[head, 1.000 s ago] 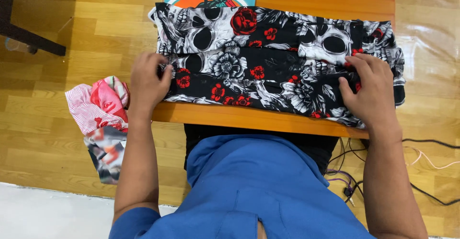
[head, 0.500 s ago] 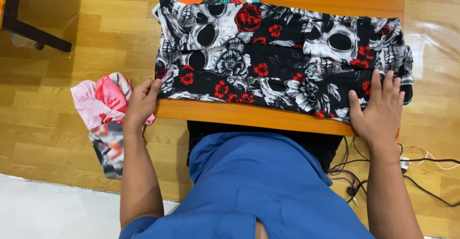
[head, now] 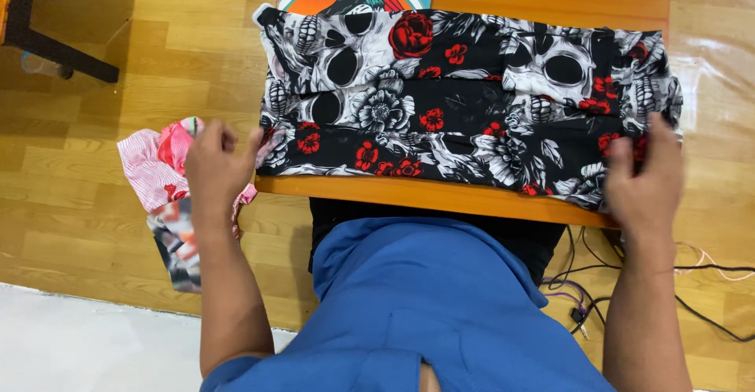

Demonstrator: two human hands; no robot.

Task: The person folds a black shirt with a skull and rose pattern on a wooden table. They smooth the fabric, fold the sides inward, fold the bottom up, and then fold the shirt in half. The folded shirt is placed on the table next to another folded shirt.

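You are resting your left hand [head: 214, 164] at the left end of the folded skull-and-rose garment [head: 464, 109], fingers loosely curled, fingertips just touching its corner without gripping. You are laying your right hand [head: 645, 180] on the garment's right end, fingers gently bent over the fabric; whether they are pinching it cannot be told. The garment is lying flat across the wooden counter [head: 425, 194]. A pink striped cloth pile [head: 161, 195] is sitting on the floor [head: 71, 164] beside your left hand.

Bright, even indoor light

Glare whitens the floor [head: 700, 85] at right; both hands are slightly motion-blurred; shadows stay soft.
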